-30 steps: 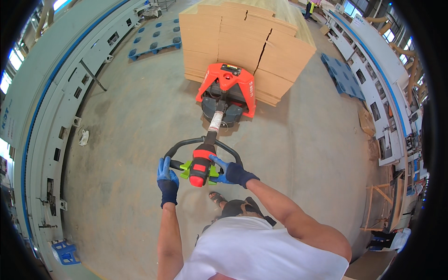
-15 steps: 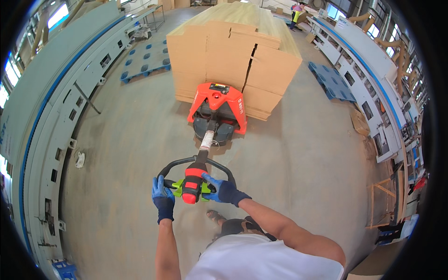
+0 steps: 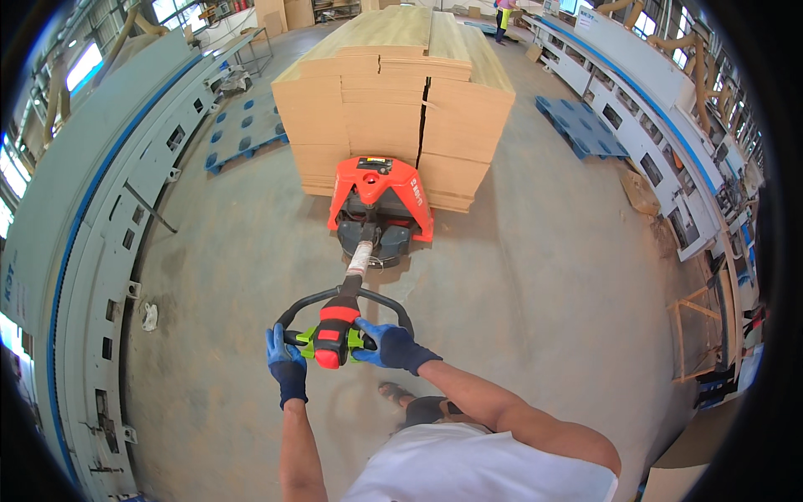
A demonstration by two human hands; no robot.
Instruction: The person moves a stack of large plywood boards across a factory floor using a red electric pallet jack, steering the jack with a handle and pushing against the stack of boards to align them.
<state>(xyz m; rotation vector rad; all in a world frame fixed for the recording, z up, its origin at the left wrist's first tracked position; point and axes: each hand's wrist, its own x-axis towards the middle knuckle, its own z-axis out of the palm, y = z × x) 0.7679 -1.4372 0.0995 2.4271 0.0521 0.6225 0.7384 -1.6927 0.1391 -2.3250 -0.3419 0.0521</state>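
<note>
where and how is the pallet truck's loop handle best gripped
Probably by both outer sides of the black loop handle, approached from the end away from the red truck body: the shaft slants out that way, and the loop curves around both sides of the control head.

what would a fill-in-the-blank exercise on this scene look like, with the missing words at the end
1. The left hand and right hand wear gloves coloured ____.
2. The levers on the tiller head of the pallet jack are bright ____.
3. The hand farther from the tiller head is the ____ one.
4. One blue plastic pallet lies left of the board stack, and another lies to its ____.

Missing words: blue; green; left; right
</note>
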